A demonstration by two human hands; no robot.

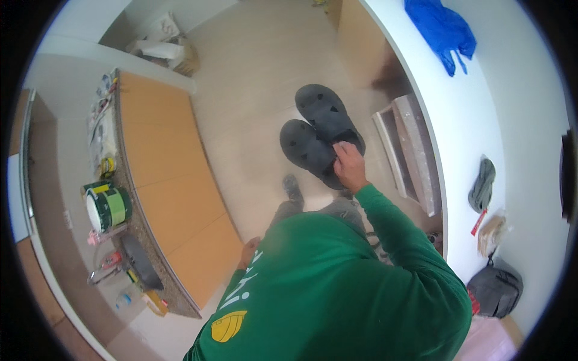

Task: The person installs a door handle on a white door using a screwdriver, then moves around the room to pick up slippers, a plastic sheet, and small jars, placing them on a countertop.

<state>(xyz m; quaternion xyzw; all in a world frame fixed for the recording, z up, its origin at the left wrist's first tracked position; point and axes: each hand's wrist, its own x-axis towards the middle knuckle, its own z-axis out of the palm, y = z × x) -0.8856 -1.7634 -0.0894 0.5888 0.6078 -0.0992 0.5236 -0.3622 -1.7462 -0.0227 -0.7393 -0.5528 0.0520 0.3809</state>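
Note:
My right hand [349, 165] is closed on a pair of dark grey slippers [328, 114]. They hang side by side in front of me above the floor, and my fingers pinch them together at their near ends. Small dark triangular cut-outs show on their upper sides. Beside my waist, my left hand [248, 251] hangs low near the front of the orange-brown cabinet. Most of its fingers are hidden, so I cannot tell whether it is curled round anything.
To my left, a stone counter [144, 231] with a sink [141, 262] bears a green-and-white paint bucket [108, 207]. At the right, a white ledge [463, 120] holds a blue plastic bag [442, 30], a grey-green slipper [481, 185] and a dark backpack [497, 289]. A white framed panel [409, 153] stands below it.

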